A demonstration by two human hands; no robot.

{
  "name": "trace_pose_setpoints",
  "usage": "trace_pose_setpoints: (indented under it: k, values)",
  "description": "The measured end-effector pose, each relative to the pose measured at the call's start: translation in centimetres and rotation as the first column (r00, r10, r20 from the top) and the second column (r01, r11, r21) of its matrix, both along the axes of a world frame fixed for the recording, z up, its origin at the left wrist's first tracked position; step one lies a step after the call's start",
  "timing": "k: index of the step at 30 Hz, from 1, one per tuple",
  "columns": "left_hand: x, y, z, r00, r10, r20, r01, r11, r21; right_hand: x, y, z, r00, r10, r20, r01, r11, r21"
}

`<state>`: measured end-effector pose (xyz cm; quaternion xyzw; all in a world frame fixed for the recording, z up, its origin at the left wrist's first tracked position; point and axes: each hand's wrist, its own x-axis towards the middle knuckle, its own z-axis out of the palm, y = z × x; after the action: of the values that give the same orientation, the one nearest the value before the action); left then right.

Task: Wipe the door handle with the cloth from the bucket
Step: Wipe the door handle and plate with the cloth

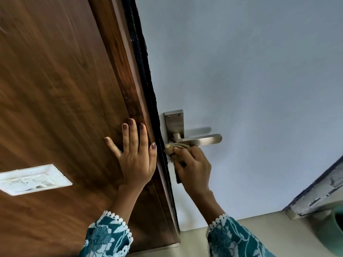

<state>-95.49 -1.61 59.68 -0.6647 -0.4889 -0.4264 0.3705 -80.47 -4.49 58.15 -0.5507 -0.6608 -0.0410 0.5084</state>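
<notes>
A brushed-metal lever door handle (202, 140) on its backplate (174, 123) sticks out from the pale blue door (250, 80). My right hand (193, 167) is closed around a beige cloth (171, 148), pressing it against the underside of the lever near the backplate. Most of the cloth is hidden inside my fist. My left hand (135, 151) lies flat with fingers spread on the brown wooden frame (65, 89) beside the door edge, holding nothing.
A white switch plate (33, 179) sits on the wooden panel at the left. A green bucket's rim (336, 230) shows at the lower right, beside a worn painted ledge (319, 193). Beige floor (259, 230) lies below the door.
</notes>
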Motion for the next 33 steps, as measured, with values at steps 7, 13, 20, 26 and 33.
trace_pose_setpoints:
  k: [7, 13, 20, 26, 33]
  values:
    - [0.0, 0.2, -0.3, 1.000, 0.013, -0.004, -0.012, 1.000, 0.026, 4.4, 0.6, 0.2, 0.978, -0.081, -0.192, 0.068, 0.995, -0.075]
    - [0.1, 0.2, -0.3, 1.000, 0.025, -0.002, -0.025, 1.000, 0.019, 7.7, 0.8, 0.6, 0.871, -0.221, -0.438, 0.145, 0.969, -0.201]
    - [-0.1, -0.5, 0.2, 1.000, -0.026, 0.017, 0.027, 0.998, -0.048, 9.2, -1.2, 3.9, 0.843, -0.224, -0.490, 0.191, 0.975, -0.116]
    - [-0.2, -1.0, 0.3, 0.998, -0.053, 0.043, 0.058, 0.992, -0.114, 4.0, 0.0, 7.5, 0.982, 0.094, 0.166, -0.148, 0.925, 0.350]
    - [-0.8, -0.7, 0.4, 0.995, -0.086, 0.053, 0.091, 0.990, -0.103, 3.7, 1.1, 4.8, 0.825, 0.214, 0.524, -0.215, 0.975, -0.061]
